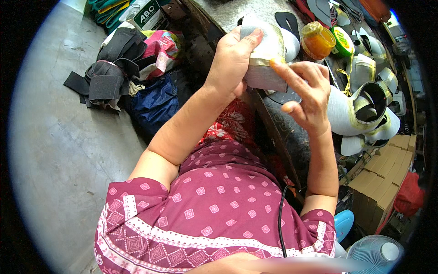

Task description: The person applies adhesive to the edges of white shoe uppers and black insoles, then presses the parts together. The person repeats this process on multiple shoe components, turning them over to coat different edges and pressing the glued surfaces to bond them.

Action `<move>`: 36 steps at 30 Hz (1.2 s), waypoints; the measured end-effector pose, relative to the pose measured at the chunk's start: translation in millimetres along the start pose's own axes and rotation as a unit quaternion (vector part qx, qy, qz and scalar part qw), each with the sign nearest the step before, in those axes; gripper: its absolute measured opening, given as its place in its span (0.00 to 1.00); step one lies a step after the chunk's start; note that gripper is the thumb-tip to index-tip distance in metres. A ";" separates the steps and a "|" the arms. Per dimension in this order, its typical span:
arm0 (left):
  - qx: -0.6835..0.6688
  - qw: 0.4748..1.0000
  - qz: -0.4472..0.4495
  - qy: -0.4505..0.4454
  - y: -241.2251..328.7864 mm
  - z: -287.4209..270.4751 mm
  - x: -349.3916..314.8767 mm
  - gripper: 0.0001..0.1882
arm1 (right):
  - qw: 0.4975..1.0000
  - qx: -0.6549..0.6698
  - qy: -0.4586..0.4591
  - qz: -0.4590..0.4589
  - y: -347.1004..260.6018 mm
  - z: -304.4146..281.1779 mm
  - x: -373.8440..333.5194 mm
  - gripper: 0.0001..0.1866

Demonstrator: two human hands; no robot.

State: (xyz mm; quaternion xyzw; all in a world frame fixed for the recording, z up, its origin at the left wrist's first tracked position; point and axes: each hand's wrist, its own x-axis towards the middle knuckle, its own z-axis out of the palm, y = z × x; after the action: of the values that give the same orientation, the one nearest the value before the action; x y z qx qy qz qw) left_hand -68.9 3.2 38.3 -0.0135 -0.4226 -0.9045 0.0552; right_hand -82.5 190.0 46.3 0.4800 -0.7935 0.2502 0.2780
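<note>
My left hand [230,59] grips a grey shoe upper [267,78], thumb on top and fingers around its near side. A yellowish, glue-like band runs along the upper's edge. The outstretched index finger of my right hand [311,93] touches that band, and its tip is stained yellow-orange. The other right-hand fingers are loosely bent, with the thumb apart and nothing held. Just beyond the right hand stands a jar of amber glue-like liquid [318,43]. A black sole-shaped piece [287,23] lies beside the jar, partly hidden by the upper.
Several grey uppers with yellowish edges [340,112] cover the right of the worktable [292,132]. Behind the jar is a round green-rimmed container [343,40]. Dark fabric pieces [109,82] and a blue bag [157,102] lie left. Cardboard boxes [381,171] and a fan [376,253] stand lower right.
</note>
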 end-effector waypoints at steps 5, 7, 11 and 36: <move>0.013 1.000 -0.022 -0.002 3.8 -0.3 -3.5 0.13 | 0.999 -0.006 0.050 0.009 2.2 -1.5 2.2 0.40; -0.001 0.999 -0.045 -0.011 0.7 0.3 -8.6 0.12 | 0.998 -0.034 0.021 0.058 1.3 -0.8 2.7 0.43; 0.002 0.999 -0.038 -0.016 -0.1 -4.4 -6.5 0.12 | 0.999 0.026 -0.018 -0.007 -3.1 -2.7 2.2 0.45; -0.070 0.992 -0.091 -0.050 19.9 -17.2 -6.5 0.15 | 0.997 0.046 -0.064 -0.019 -17.8 -23.1 15.1 0.33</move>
State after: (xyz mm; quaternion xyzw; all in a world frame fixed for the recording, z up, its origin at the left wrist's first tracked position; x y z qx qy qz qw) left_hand -59.8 -22.1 42.0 -0.0242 -0.3595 -0.9315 -0.0500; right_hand -67.7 188.6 75.5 0.5219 -0.7882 0.2500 0.2093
